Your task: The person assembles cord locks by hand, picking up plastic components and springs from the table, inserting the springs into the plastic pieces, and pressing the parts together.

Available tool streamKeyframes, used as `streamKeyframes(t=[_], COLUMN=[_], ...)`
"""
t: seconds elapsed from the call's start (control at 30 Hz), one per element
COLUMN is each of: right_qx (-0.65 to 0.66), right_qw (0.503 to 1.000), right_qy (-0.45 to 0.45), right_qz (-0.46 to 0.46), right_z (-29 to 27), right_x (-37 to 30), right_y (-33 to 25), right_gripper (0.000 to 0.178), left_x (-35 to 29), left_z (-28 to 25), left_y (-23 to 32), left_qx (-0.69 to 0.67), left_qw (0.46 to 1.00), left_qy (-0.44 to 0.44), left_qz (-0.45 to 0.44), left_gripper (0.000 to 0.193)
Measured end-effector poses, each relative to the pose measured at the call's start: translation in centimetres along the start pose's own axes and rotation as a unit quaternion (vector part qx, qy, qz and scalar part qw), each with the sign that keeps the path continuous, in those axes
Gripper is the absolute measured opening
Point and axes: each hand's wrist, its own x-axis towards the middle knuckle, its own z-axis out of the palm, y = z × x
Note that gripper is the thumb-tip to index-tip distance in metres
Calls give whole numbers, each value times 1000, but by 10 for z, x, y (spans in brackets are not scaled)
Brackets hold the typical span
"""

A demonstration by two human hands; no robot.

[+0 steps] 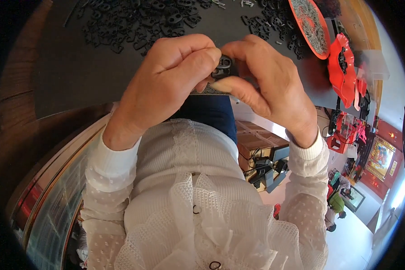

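Between both hands, near the table's front edge, is a small black plastic piece (223, 63) with rounded ends, which looks like a cord lock. My left hand (164, 78) is closed, its thumb and forefinger pinching the left side of the piece. From the other side my right hand (272, 78) grips it, with the forefinger over the top and the thumb below. The fingers cover part of the piece, so its inner parts cannot be made out. Beyond my hands, a heap of similar black plastic parts (135, 22) lies on the dark table (72, 76).
A second group of black parts (274, 20) lies at the far right. Beside it stands a red tray (325, 50) of small grey metal pieces, with a wavy red dish (339, 85) nearer. A cardboard box (252, 135) is below the table; other people (336, 202) are at the right.
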Motion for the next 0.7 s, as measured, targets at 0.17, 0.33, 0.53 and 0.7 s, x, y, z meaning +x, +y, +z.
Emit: streamKeyframes(t=[0.17,0.33,0.53,0.7], right_qx=[-98,-148,-124,-72], right_qw=[992,981,983,994], right_qy=[26,43,49,28], right_qz=[-79,-121,-129,-80], right_z=[6,11,16,15], right_x=[-2,2,2,-5], right_y=[4,11,11,9], right_gripper=[49,35,34,35], left_x=[-1,-2,-3,-4], left_z=[7,5,5,6], left_y=[2,2,1,1], left_qx=[-12,-8,6,-12], left_qw=[999,1000,999,998], left_qy=[20,-5,-26,-26], left_qz=[29,26,42,48], left_gripper=[28,27,27,27])
